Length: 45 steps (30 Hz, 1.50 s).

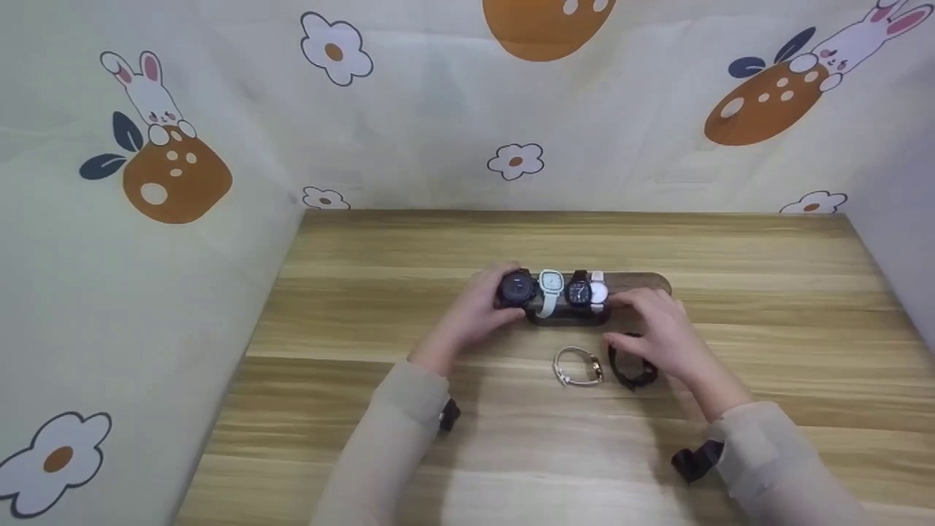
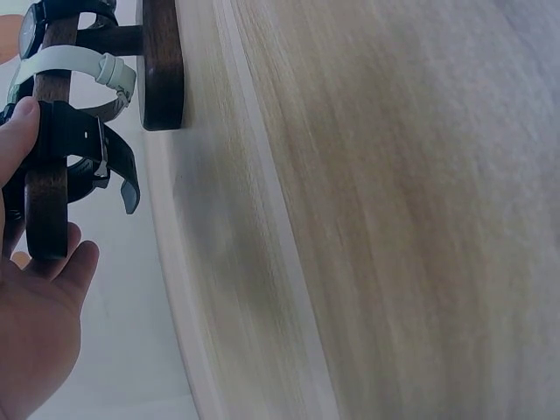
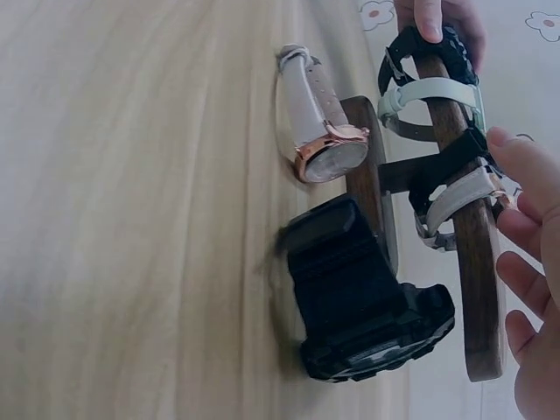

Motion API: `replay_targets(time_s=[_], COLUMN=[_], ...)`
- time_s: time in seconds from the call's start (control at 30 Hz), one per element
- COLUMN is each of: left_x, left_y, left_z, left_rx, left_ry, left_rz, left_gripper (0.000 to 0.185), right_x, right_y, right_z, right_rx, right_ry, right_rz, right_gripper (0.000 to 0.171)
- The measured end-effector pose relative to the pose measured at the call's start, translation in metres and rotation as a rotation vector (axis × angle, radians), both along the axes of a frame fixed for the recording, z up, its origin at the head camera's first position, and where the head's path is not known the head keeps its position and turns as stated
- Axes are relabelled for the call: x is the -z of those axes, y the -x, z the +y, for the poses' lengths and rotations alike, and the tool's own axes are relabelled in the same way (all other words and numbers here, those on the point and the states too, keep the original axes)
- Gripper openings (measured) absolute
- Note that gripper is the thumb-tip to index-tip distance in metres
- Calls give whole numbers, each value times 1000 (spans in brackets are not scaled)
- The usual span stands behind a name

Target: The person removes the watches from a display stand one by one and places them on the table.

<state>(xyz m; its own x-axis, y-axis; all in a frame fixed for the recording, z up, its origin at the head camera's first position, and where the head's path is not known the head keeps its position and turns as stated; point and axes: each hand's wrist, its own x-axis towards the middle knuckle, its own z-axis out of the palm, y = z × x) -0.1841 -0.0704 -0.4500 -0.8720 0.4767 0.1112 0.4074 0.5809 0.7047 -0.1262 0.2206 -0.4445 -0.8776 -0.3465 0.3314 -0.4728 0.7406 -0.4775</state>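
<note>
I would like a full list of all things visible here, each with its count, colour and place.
Watch stand: one, dark wood, middle of the table.
Watches on the stand: four; black, pale green, black, white, left to right.
Loose watches: two on the table before the stand; rose-gold with pale strap, bulky black.
Table: one, light wood.
Backdrop cloth: cream, rabbits and flowers, around the table.
Left hand: grips the leftmost black watch.
Right hand: touches the stand's right part.

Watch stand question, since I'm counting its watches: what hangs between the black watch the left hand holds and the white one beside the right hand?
A pale mint watch and a black-faced watch, seen in the head view.
</note>
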Motion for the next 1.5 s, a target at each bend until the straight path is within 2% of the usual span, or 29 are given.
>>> replay_targets(time_s=[0.43, 0.83, 1.23, 1.5], left_x=[1, -2, 0, 0], left_y=[1, 2, -2, -2], left_z=[0, 0, 0, 1], left_rx=[1, -1, -16, -12], left_ry=[-14, -19, -2, -13], left_rz=[-11, -13, -34, -29], left_gripper=[68, 69, 70, 69], right_x=[-7, -13, -13, -10], right_y=[10, 22, 24, 28], right_z=[-1, -7, -16, -18], right_rx=[17, 20, 41, 33], right_ry=[-6, -14, 1, -1], right_rz=[-74, -108, -192, -161], right_gripper=[59, 57, 58, 57])
